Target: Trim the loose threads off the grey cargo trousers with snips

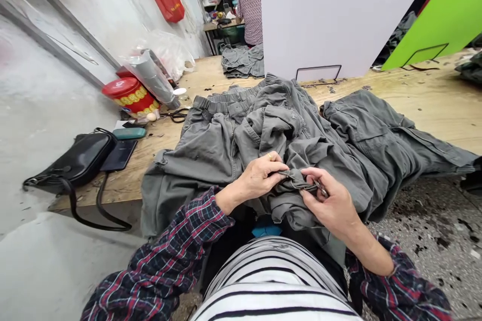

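Note:
A pile of grey cargo trousers (pixel 263 130) lies on the wooden table (pixel 433 100) and hangs over its near edge onto my lap. My left hand (pixel 259 175), with a ring on one finger, pinches a small fold of the grey cloth (pixel 295 179). My right hand (pixel 331 203) is closed on the same fold from the right and holds a small metal tool (pixel 323 189), seemingly thread snips, against it. Both sleeves are dark plaid.
A black shoulder bag (pixel 79 160), a dark phone (pixel 119 155) and a teal case (pixel 129 133) lie at the table's left end, near a red tin (pixel 130 94) and plastic bags. Another person (pixel 249 7) stands behind, beside a white board (pixel 339 10) and more grey garments (pixel 243 60).

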`<state>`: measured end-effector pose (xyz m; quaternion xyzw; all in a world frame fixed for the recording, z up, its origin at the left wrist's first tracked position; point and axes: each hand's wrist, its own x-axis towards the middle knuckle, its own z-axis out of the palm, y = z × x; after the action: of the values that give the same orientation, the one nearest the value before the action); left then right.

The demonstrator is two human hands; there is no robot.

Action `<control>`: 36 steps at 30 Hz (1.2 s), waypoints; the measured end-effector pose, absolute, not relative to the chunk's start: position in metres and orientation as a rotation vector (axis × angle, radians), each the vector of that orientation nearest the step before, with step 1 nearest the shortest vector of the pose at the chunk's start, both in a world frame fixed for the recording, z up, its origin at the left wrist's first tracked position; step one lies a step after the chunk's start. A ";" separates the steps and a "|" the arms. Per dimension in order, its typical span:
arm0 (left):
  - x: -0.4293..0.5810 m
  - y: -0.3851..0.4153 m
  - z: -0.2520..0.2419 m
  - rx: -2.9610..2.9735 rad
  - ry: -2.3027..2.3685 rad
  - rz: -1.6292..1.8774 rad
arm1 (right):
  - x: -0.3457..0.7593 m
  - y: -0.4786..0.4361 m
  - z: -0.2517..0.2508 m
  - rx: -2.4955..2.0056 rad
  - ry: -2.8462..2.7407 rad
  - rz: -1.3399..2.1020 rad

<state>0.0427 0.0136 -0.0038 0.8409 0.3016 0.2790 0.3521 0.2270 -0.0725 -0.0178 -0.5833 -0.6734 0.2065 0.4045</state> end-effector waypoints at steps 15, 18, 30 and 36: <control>0.051 0.006 -0.029 0.553 0.759 0.958 | 0.246 -0.040 -0.071 -1.581 -1.541 0.218; 0.054 0.001 -0.031 0.639 0.731 0.948 | 0.247 -0.055 -0.040 -1.493 -1.638 0.216; 0.051 -0.016 -0.009 1.432 0.872 0.934 | 0.217 -0.069 -0.023 -1.152 -1.972 -0.105; 0.057 -0.022 -0.016 1.058 0.857 0.949 | 0.212 -0.077 -0.032 -1.157 -2.101 -0.337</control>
<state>0.0568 -0.0217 -0.0163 0.4704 0.3809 0.4220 0.6750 0.2119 -0.0774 -0.0318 -0.4469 -0.8120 -0.1302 0.3520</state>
